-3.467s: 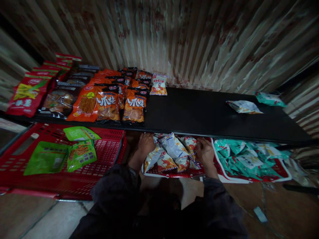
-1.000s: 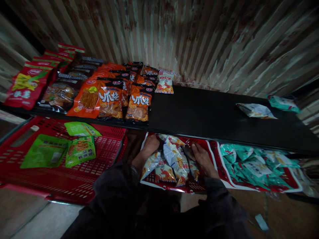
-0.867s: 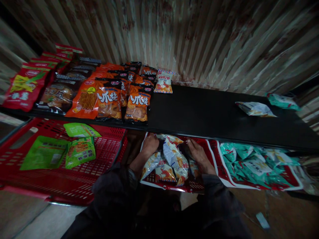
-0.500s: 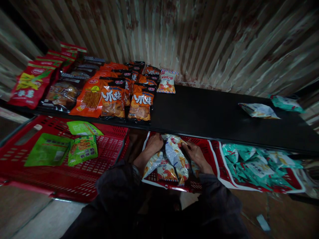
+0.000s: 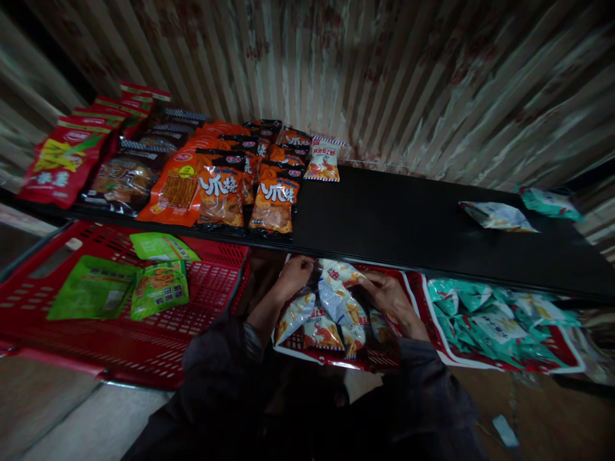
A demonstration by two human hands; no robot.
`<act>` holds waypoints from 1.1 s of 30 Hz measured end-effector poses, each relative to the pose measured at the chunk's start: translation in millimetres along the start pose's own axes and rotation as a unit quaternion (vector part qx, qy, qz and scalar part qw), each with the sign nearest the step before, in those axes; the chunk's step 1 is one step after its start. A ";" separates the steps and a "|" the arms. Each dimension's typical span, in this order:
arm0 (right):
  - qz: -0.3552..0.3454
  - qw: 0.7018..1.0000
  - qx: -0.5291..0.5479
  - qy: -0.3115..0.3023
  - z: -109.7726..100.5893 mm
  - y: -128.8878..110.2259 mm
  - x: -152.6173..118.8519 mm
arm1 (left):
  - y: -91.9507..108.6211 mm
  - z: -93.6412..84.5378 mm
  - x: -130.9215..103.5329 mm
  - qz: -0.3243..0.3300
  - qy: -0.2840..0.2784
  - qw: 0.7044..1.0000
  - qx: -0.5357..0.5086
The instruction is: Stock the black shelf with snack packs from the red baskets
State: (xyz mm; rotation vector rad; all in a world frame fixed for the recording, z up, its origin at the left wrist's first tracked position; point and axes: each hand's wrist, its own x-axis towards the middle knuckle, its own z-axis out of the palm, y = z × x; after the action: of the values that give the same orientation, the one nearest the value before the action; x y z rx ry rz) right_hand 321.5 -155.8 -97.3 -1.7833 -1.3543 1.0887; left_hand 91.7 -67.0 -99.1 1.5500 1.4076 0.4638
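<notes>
White-and-orange snack bags lie in a small red basket with a white rim, below the shelf edge. My right hand pinches the upper right edge of one snack bag that lies tilted over the others. At the basket's back left, my left hand is closed, its fingertips by the same bag's top. What its fingers hold, if anything, is hidden. On the black shelf, one like bag stands upright beside orange bags, and another bag lies flat to the right.
Orange snack bags, dark bags and red bags stand in rows on the shelf's left. Green packets lie in a large red basket. Teal bags fill the right basket; another teal bag lies on the shelf.
My right hand has shifted slightly right, with its fingers still at the bag's edge. My left hand has moved a little left, away from the bag's top.
</notes>
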 end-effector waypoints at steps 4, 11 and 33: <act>-0.017 1.000 0.011 0.017 0.9 -12.8 -4.8 | 1.0 -6.5 -10.1 0.018 -0.016 0.999 -0.023; -0.054 0.994 -0.023 -0.094 -5.9 -18.6 -14.1 | 7.1 -2.3 -22.4 0.076 -0.081 0.994 0.020; -0.081 0.980 -0.045 -0.176 0.2 -17.0 -8.9 | 7.9 12.8 -13.7 0.143 -0.043 0.987 -0.058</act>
State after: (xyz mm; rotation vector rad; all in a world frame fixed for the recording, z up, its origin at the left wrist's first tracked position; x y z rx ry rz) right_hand 312.8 -159.8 -80.7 -1.5567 -1.7517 1.3124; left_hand 102.6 -83.5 -94.3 1.6622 1.0762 0.6323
